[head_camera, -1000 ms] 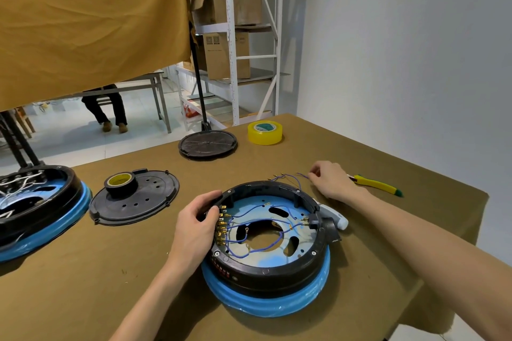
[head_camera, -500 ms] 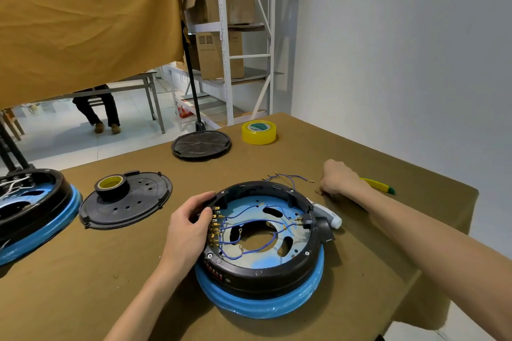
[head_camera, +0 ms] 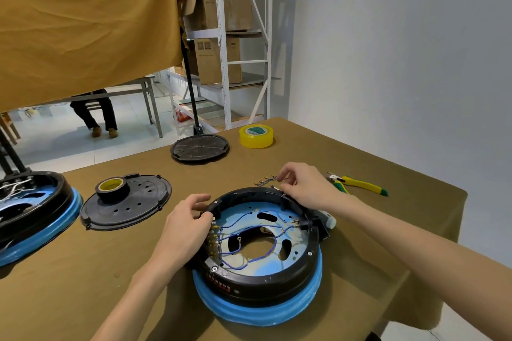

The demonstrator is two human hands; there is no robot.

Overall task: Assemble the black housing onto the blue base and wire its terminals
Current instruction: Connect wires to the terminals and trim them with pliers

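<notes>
Head view: the black housing [head_camera: 277, 266] is seen already seated on the blue base [head_camera: 257, 310], and everything else is placed from that housing. Its left rim is held by the left hand [head_camera: 188, 230], fingers curled over the edge beside the row of brass terminals [head_camera: 212, 241]. Just behind the housing's far rim, the right hand [head_camera: 302, 185] is bent over a small bundle of loose wires [head_camera: 266, 180] lying on the brown-covered table [head_camera: 83, 285]; its fingertips appear to be pinching one lead, though the contact itself is partly hidden. Inside the housing, blue wires [head_camera: 249, 230] are already looped between terminals.

The housing is judged rigid and fairly heavy, best steadied by its rim, as is being done. The wires are judged thin, limp and light, with small metal lugs that could bend or slip; they are best taken close to the lug, not mid-length, so the end can be steered onto a terminal.

To the right of the housing lie yellow-handled cutters [head_camera: 357, 184]; to its left a black cover plate [head_camera: 127, 202] carrying a tape roll [head_camera: 112, 187].
</notes>
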